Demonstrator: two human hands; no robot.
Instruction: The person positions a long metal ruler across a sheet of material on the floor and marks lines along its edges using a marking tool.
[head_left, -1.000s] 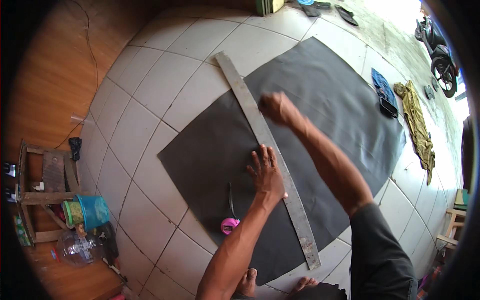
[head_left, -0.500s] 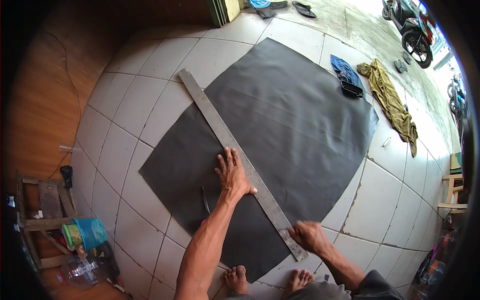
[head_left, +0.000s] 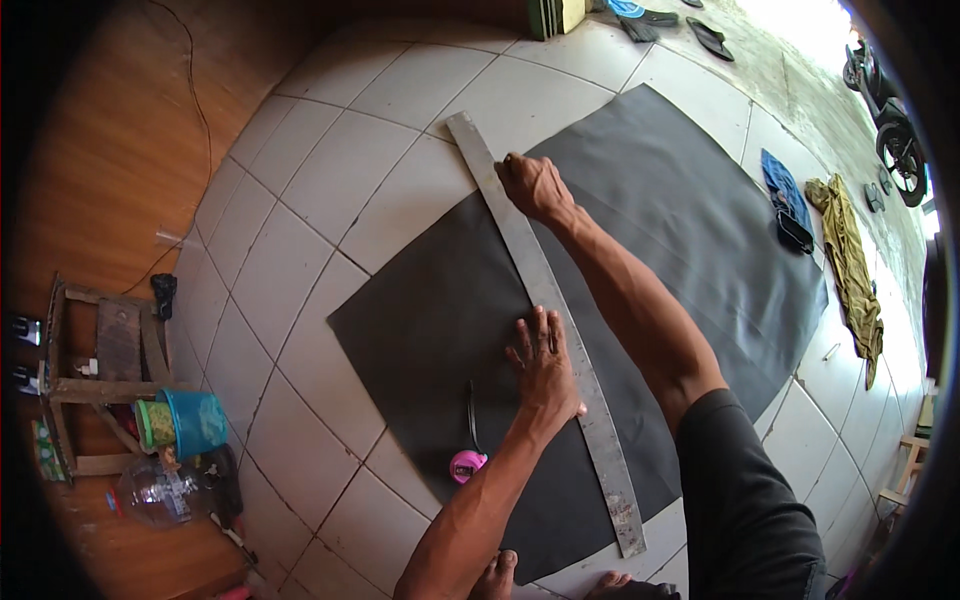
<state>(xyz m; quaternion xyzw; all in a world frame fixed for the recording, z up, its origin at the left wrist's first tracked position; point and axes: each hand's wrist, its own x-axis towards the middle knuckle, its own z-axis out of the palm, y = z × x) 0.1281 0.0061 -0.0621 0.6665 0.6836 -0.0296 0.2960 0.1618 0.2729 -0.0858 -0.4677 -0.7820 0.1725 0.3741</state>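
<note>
One scuffed metal ruler (head_left: 533, 265), smooth dark sheet (head_left: 690, 230) — left fingers (head_left: 541, 325) spread; right fingers (head_left: 512, 180) curled, contents unclear

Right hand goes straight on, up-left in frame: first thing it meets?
Probably the metal straightedge, whose edge lies right by the right hand. Depth is unclear: it may already touch, or could pass over toward the white floor tiles.

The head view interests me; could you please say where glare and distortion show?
Head view: washed-out glare at upper right, near the motorbike; same head view: soft sheen on the dark sheet, toward its right; head view again: floor tiles with bowed joints, black corners.
</note>
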